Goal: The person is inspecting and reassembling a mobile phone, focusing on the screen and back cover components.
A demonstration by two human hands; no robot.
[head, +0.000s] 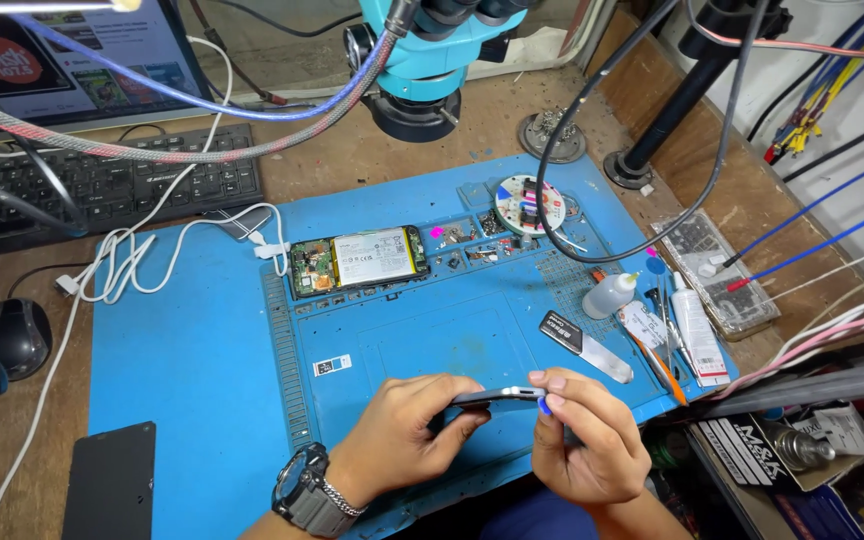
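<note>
Hands meet low in the head view, over the near edge of a blue work mat (202, 350). The left hand (402, 430), with a dark wristwatch (304, 492) on its wrist, pinches one end of a thin dark phone panel (492, 397) between thumb and fingers. The right hand (582, 440) grips the other end, fingers closed on it, with a small blue pick (545, 406) showing just under the fingertips. The panel is held edge-on, roughly level, just above the mat.

Farther back on the mat lies an opened phone (357, 260), its battery and circuit board exposed. To the right of the hands sit a flat metal pry tool (587, 345), a small white bottle (610, 295) and a white tube (697, 335). A teal microscope (427, 60) hangs over the far edge, and a black keyboard (102, 190) stands to the left on the wooden desk.
</note>
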